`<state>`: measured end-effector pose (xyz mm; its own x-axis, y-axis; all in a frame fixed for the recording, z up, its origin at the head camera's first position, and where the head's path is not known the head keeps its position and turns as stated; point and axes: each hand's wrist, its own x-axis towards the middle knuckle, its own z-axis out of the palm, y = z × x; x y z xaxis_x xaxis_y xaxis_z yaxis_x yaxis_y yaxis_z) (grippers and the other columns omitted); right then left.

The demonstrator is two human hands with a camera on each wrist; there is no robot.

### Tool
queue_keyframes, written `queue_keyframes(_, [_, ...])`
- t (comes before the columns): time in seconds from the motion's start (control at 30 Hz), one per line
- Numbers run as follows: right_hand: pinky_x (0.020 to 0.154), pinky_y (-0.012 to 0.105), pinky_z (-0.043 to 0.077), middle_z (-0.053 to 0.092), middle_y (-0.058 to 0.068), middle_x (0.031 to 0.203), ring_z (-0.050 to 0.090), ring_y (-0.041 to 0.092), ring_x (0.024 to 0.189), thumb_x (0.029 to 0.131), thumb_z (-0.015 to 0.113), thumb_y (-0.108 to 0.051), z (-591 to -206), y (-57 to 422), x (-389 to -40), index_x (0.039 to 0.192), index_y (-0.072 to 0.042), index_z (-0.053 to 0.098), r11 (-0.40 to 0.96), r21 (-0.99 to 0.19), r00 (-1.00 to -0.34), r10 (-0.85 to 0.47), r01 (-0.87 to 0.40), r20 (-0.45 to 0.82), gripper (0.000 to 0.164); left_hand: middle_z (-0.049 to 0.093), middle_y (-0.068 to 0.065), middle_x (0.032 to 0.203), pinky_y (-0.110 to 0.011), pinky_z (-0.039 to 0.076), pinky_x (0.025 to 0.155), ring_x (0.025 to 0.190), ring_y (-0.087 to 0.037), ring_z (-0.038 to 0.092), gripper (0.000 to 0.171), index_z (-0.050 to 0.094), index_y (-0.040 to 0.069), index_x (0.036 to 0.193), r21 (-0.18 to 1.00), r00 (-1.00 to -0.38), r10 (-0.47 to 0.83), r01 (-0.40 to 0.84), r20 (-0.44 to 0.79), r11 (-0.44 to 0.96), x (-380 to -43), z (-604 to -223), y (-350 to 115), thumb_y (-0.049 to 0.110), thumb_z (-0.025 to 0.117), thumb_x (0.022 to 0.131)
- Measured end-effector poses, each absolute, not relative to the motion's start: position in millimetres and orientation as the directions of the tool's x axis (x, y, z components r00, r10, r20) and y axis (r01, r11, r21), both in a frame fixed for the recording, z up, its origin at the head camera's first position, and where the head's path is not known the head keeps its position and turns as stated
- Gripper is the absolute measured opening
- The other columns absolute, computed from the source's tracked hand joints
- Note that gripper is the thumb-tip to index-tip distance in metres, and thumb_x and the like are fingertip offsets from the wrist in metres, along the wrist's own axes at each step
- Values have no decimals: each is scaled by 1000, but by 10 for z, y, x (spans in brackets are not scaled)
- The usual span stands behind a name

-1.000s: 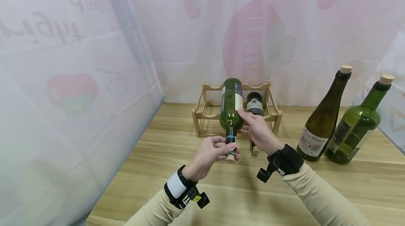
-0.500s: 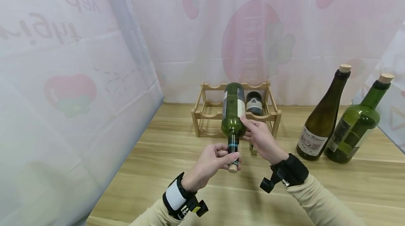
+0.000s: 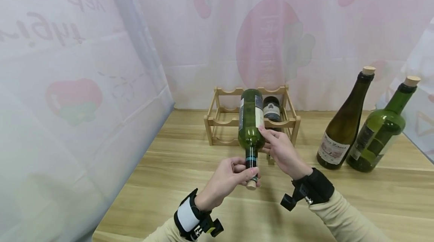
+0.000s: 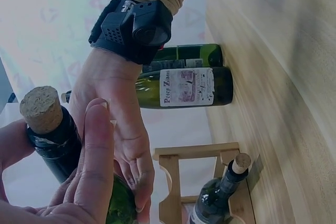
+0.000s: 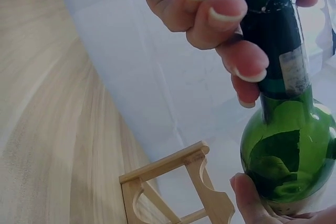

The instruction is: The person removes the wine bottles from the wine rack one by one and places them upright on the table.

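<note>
A green wine bottle (image 3: 251, 121) hangs over the front of a wooden wine rack (image 3: 223, 122), its base towards the rack and its corked neck towards me. My left hand (image 3: 228, 180) pinches the dark neck near the cork (image 4: 41, 109). On the bottle's right side, my right hand (image 3: 280, 149) grips the body just above the shoulder, thumb on the label's edge. Inside the rack's right lower slot lies a dark bottle (image 3: 272, 109); its corked neck (image 4: 231, 178) sticks out at the front in the left wrist view.
To the right stand two corked bottles close together, a brown-green one (image 3: 344, 125) with a pale label and a green one (image 3: 379, 136). A printed curtain (image 3: 190, 38) hangs behind and to the left of the wooden table (image 3: 159, 189).
Both hands have drawn the green bottle slightly towards me and to the right, mostly in the first half second. The grip looks the same, and the rack and other bottles stay put.
</note>
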<state>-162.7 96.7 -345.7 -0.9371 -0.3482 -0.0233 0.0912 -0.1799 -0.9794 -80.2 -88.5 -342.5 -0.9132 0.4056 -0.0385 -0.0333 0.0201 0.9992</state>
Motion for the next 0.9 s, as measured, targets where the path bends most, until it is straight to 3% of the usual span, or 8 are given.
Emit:
queue_keyframes(0.5, [88, 27, 55, 67, -7, 99, 67, 6, 91, 101, 48, -38, -3493, 997, -1530, 135, 10, 40, -193, -977, -938, -345, 91, -19, 60, 72, -24, 95, -22, 57, 67, 74, -14, 72, 32, 59, -2, 111, 999, -915, 401, -42, -45, 17, -729, -3466, -851, 20, 69, 90])
queue_keyframes(0.9, [91, 28, 55, 66, -7, 100, 66, 5, 93, 101, 48, -39, -3492, 1000, -1495, 135, 11, 39, -185, -979, -944, -330, 91, -25, 61, 67, -34, 101, -21, 57, 66, 74, -13, 73, 33, 58, -3, 113, 999, -913, 406, -46, -44, 5, -705, -3468, -841, 19, 69, 90])
